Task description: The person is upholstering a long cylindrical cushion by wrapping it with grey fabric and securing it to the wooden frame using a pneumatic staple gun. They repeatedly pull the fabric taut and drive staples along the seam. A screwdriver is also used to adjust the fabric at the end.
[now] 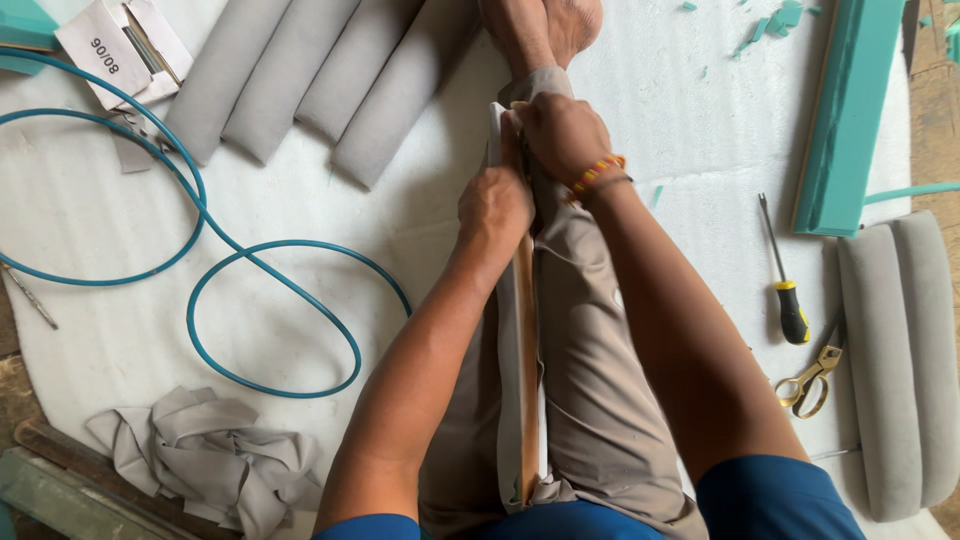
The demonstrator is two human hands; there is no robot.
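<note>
A white foam sheet (120, 210) covers the floor. On it lie a blue hose (200, 250) in loops, four grey pads (300, 75) side by side, crumpled grey cloth (210, 455), a screwdriver (785, 280), gold scissors (812, 380) and a green foam block (850, 110).

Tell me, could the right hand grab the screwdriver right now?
Probably not at once: the right hand is gripping the padded strip. Once let go, the way to the screwdriver looks clear.

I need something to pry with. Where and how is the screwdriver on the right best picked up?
Probably by the yellow-and-black handle of the screwdriver, coming from above. It lies flat on the white sheet, handle toward the person, thin shaft pointing away, clear of the scissors beside it.
</note>
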